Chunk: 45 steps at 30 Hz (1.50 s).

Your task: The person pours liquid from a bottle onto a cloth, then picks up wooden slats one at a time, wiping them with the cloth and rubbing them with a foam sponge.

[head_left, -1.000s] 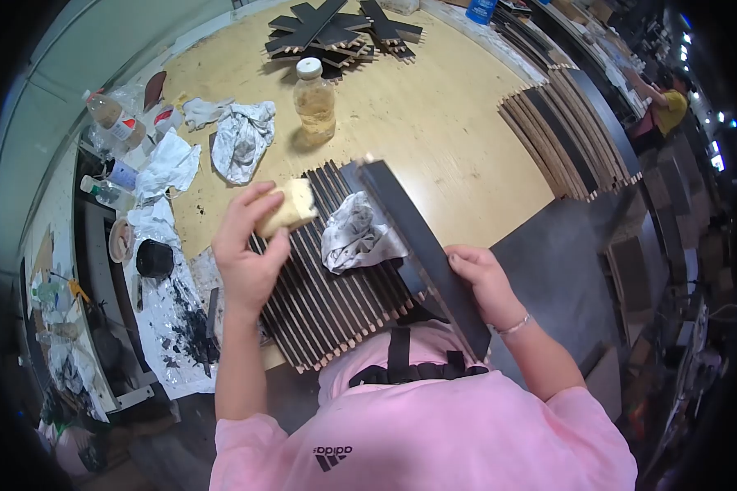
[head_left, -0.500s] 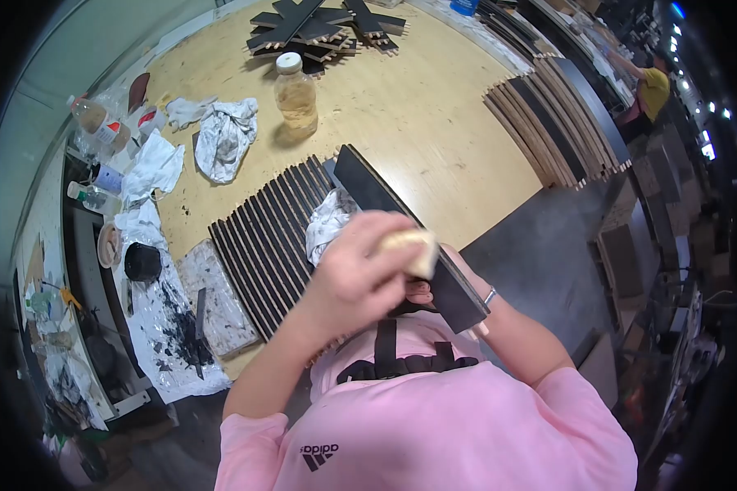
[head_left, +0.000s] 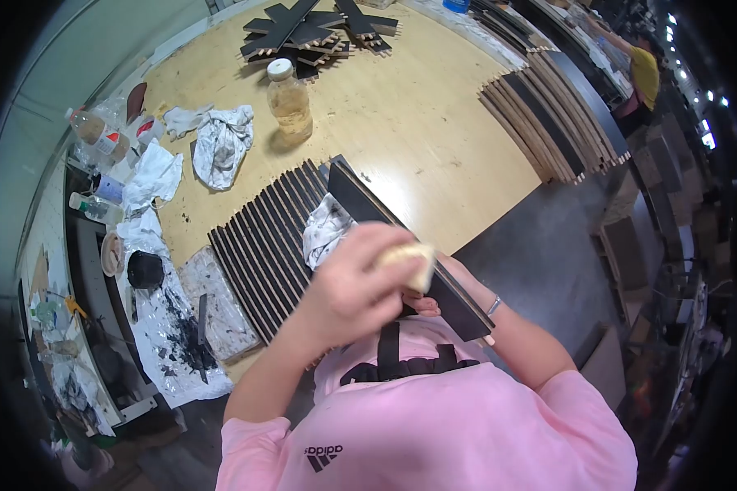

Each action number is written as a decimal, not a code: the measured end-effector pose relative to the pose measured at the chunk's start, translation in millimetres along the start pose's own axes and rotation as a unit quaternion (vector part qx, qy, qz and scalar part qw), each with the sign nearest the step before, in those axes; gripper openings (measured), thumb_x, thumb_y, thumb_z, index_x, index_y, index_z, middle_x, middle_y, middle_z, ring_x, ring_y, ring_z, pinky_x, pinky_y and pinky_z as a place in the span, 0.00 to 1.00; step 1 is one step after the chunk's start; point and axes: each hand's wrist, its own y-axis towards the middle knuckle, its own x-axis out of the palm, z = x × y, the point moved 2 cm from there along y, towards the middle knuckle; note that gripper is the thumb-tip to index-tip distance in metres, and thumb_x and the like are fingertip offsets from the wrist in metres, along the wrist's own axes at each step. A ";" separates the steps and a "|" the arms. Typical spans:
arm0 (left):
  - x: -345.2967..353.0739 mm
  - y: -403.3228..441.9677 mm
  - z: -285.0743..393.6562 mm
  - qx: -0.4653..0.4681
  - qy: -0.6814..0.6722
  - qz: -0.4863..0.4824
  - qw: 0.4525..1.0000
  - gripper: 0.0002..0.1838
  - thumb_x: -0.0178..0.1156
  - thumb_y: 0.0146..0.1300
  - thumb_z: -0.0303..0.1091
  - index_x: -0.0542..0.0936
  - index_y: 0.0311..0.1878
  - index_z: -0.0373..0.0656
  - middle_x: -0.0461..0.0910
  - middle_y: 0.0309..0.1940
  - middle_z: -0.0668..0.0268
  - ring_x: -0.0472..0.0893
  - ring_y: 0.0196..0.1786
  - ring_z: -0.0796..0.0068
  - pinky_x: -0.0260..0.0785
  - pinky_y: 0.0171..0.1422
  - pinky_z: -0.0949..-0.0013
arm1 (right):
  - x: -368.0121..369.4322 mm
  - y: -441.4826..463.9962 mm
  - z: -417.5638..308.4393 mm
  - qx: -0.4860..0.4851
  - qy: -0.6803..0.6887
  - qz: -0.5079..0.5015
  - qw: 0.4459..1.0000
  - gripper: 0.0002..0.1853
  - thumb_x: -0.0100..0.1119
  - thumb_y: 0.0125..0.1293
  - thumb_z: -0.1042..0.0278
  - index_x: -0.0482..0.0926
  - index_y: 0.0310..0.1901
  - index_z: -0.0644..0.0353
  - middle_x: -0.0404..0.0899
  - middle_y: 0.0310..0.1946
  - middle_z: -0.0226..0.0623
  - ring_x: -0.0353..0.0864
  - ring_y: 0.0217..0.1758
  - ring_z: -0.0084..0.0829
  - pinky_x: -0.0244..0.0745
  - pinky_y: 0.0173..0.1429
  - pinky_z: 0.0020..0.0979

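A pale yellow sponge [head_left: 418,266] is pinched in my left hand [head_left: 352,282], against the face of a long black board [head_left: 458,307]. My right hand [head_left: 458,274] grips that board from behind, with its fingertips curled round the lower edge; much of this hand is hidden by the board. The board slants from upper left to lower right and has wooden pegs at its end. Left of it, a row of black slats [head_left: 262,237] lies side by side on the table, and a stained white cloth [head_left: 326,233] rests on top, partly behind my left hand.
On the table [head_left: 401,106] stands a bottle of amber liquid [head_left: 289,106]; a crossed pile of black boards [head_left: 295,37] is behind. Stacked boards [head_left: 549,123] sit at the right edge. A black cup [head_left: 145,270], rags and bottles lie left. Another person [head_left: 643,78] is at far right.
My left hand has moved right with the sponge, from above the slats onto the board. The board's face has turned more toward the camera. My right hand has gone mostly behind it.
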 end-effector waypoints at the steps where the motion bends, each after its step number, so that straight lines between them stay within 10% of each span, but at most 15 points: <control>1: 4.5 -0.4 6.3 0.021 0.006 -0.024 0.999 0.22 0.64 0.42 0.19 0.84 0.45 0.42 0.81 0.51 0.53 0.82 0.51 0.54 0.78 0.55 0.58 | 12.5 -3.1 -0.5 -0.057 -0.049 0.025 0.997 0.18 0.37 0.79 0.59 0.73 0.46 0.65 0.70 0.20 0.36 0.67 0.13 0.26 0.62 0.14 0.25; 11: -90.1 -44.5 -95.8 -0.186 0.163 0.193 0.950 0.19 0.63 0.51 0.19 0.85 0.49 0.38 0.83 0.53 0.55 0.82 0.57 0.59 0.72 0.64 0.64 | 0.6 -16.1 15.1 0.030 -0.021 -0.119 0.992 0.17 0.45 0.78 0.58 0.73 0.45 0.68 0.68 0.17 0.35 0.64 0.12 0.24 0.60 0.13 0.25; 18: -171.8 -204.0 -107.3 -0.319 0.345 0.301 0.830 0.19 0.63 0.53 0.18 0.82 0.50 0.37 0.83 0.51 0.56 0.82 0.55 0.61 0.71 0.65 0.63 | -6.5 -16.2 -3.3 -0.226 -0.332 0.110 0.909 0.18 0.50 0.79 0.52 0.74 0.43 0.61 0.76 0.28 0.27 0.74 0.28 0.14 0.72 0.32 0.19; 28: -194.8 -326.5 -153.7 -0.429 0.559 0.219 0.675 0.21 0.63 0.53 0.21 0.81 0.53 0.35 0.80 0.54 0.51 0.79 0.58 0.52 0.69 0.65 0.57 | 2.3 2.9 -25.2 -0.341 -0.242 0.074 0.905 0.09 0.58 0.75 0.64 0.68 0.43 0.58 0.81 0.37 0.32 0.81 0.36 0.18 0.79 0.42 0.22; 33: -120.3 -166.7 -102.5 -0.381 0.270 0.290 0.835 0.22 0.61 0.53 0.20 0.81 0.54 0.37 0.79 0.56 0.52 0.77 0.60 0.51 0.66 0.69 0.56 | 7.4 9.3 -28.7 -0.360 -0.224 0.070 0.903 0.07 0.56 0.75 0.69 0.67 0.42 0.59 0.84 0.38 0.40 0.86 0.37 0.25 0.84 0.42 0.27; 36: -31.2 -86.0 -80.7 -0.281 0.246 0.085 0.924 0.24 0.70 0.51 0.33 0.82 0.55 0.43 0.76 0.61 0.53 0.73 0.65 0.51 0.64 0.71 0.53 | 11.2 11.2 -29.4 -0.372 -0.202 0.082 0.902 0.08 0.55 0.75 0.70 0.66 0.42 0.59 0.84 0.38 0.43 0.88 0.38 0.31 0.85 0.41 0.30; 41: 34.8 -66.7 -108.6 -0.192 0.241 -0.084 0.948 0.25 0.65 0.50 0.23 0.83 0.55 0.48 0.76 0.61 0.58 0.73 0.64 0.52 0.68 0.68 0.56 | 10.4 0.7 -37.1 -0.378 -0.183 0.099 0.902 0.08 0.54 0.75 0.70 0.63 0.43 0.58 0.85 0.39 0.47 0.89 0.41 0.37 0.85 0.43 0.32; 45: 9.6 -27.0 -107.1 -0.204 0.120 0.106 0.966 0.26 0.56 0.50 0.16 0.85 0.53 0.45 0.78 0.59 0.54 0.75 0.59 0.48 0.70 0.65 0.57 | 1.3 -1.4 -40.0 -0.402 -0.173 0.110 0.892 0.09 0.56 0.74 0.66 0.65 0.44 0.58 0.84 0.39 0.46 0.89 0.39 0.38 0.87 0.44 0.35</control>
